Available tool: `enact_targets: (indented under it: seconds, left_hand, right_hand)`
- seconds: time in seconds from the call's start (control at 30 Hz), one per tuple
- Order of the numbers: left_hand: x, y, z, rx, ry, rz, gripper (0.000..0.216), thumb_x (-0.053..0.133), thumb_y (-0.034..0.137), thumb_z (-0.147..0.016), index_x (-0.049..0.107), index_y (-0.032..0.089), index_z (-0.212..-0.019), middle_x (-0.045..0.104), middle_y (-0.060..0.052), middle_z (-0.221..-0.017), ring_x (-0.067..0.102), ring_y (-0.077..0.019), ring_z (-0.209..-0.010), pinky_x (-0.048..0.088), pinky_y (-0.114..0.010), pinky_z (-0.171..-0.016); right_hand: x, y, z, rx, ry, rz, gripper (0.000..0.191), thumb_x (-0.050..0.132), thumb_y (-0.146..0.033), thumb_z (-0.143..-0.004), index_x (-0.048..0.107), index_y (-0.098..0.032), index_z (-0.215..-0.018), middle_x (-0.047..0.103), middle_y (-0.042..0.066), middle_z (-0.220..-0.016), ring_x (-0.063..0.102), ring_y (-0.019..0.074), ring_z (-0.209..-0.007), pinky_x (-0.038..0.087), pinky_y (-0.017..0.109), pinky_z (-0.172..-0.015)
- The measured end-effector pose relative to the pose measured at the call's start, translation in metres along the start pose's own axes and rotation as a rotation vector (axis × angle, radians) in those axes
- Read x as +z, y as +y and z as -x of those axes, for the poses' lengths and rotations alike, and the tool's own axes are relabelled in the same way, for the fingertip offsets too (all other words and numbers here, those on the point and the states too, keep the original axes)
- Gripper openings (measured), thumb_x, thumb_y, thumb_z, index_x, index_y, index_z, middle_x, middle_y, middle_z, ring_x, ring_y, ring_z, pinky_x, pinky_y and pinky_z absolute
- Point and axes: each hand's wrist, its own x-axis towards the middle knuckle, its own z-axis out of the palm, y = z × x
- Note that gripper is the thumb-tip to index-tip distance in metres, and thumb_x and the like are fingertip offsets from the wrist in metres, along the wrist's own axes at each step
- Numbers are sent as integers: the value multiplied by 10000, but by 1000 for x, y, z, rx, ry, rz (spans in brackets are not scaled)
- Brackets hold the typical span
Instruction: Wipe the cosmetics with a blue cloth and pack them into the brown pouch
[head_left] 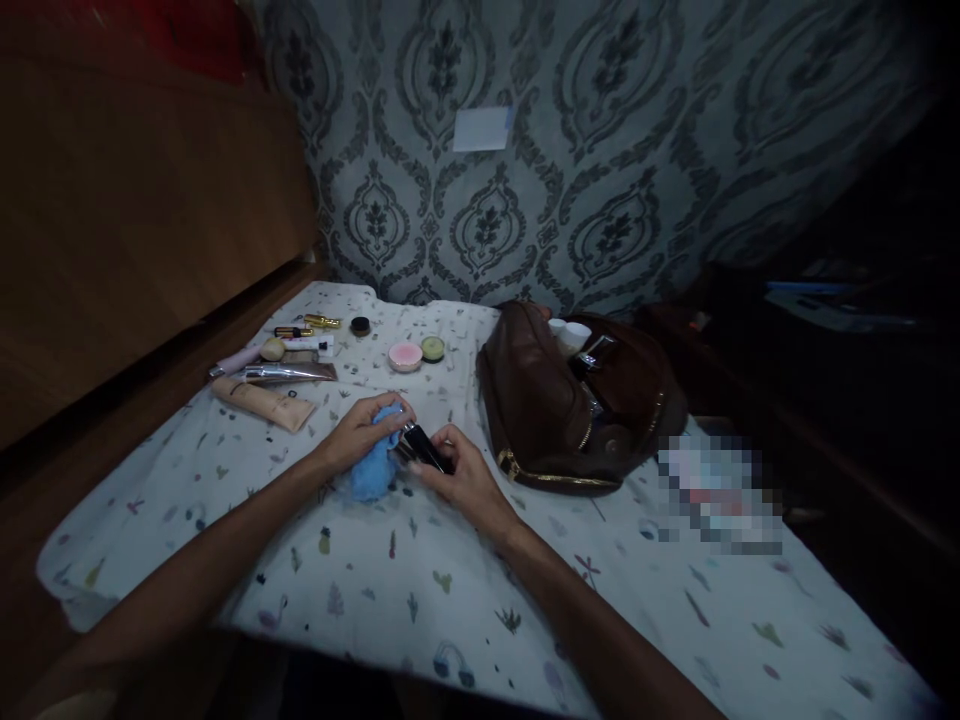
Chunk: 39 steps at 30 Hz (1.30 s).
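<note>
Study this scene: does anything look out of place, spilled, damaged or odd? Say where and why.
Only the pixelated patch right of the brown bag stands out: its blocks hide whatever lies there. No spill shows on the printed sheet, nor obvious damage to the blue cloth or black cylinder.

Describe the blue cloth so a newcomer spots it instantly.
Find the brown bag on the patterned white sheet. Left of it, the left hand holds the blue cloth. It's crumpled and bright blue, unlike the smooth black tube in the right hand.
</note>
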Motion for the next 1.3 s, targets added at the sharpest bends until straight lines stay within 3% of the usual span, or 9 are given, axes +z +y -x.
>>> enact_targets:
  seconds: [0.17,0.33,0.53,0.63,0.7,0.77,0.9,1.13,1.3]
  left_hand:
    - [-6,0,1,13,-40,11,409,641,555,-813,659,149,-865,611,-8,-752,545,-141,-676,440,-238,-642]
    - [-5,1,3,-20,-58,90,416,673,559,-794,645,149,-857,614,-1,-707,556,-133,-616,444,-238,-596]
    - [-4,-7,-1,-110,219,73,458,516,555,-888,524,210,-1190,613,9,-788,601,-163,-684,480,-258,-603]
    - [-6,-11,-2,5,337,51,347,458,449,-923,495,225,-1185,628,-17,-947,602,-163,-831,499,-265,-717]
    - [-5,-11,0,134,287,-28,297,455,392,-936,514,222,-1173,635,-42,-1054,597,-180,-967,490,-299,-858]
    - [-4,-8,1,271,119,-171,274,453,375,-956,580,208,-1132,632,-75,-1124,574,-208,-1083,440,-343,-986]
    - [-1,-5,3,407,-136,-388,337,390,374,-1001,636,191,-1141,631,-117,-1111,581,-225,-1078,426,-357,-989]
    - [0,-5,6,279,-55,-568,340,338,361,-1015,567,179,-1187,647,-75,-1017,604,-195,-940,448,-292,-860]
    - [6,-4,7,135,39,-580,298,377,355,-986,558,183,-1148,628,-12,-818,593,-188,-774,440,-287,-752]
  right_hand:
    - [1,-14,6,127,-162,-224,380,737,-538,-753,573,-195,-776,591,-40,-644,528,101,-561,431,219,-553]
    - [-2,-18,6,234,-186,-312,412,787,-542,-699,639,-171,-803,624,-23,-656,529,85,-532,411,194,-510]
    - [-1,-13,3,245,-123,-321,459,744,-595,-717,662,-162,-842,645,-7,-663,525,85,-474,399,203,-454]
    - [0,-9,1,249,-85,-348,459,741,-609,-703,610,-176,-779,630,-19,-621,485,74,-421,342,191,-392]
    - [-1,-8,0,251,-84,-370,440,732,-597,-717,582,-187,-773,628,-26,-612,449,65,-387,295,186,-356]
    - [-2,-9,0,265,-105,-404,419,722,-578,-732,574,-190,-784,617,-35,-597,406,54,-355,252,181,-335]
    - [-6,-12,0,289,-178,-438,421,710,-577,-734,582,-178,-773,566,-52,-548,325,32,-318,190,183,-331]
    - [-2,-6,3,51,-194,110,448,480,-604,-902,534,-204,-706,557,-35,-576,386,75,-350,262,230,-376]
    - [5,-6,10,-213,-89,672,242,477,-344,-938,647,-202,-1035,712,58,-857,654,211,-738,437,298,-656]
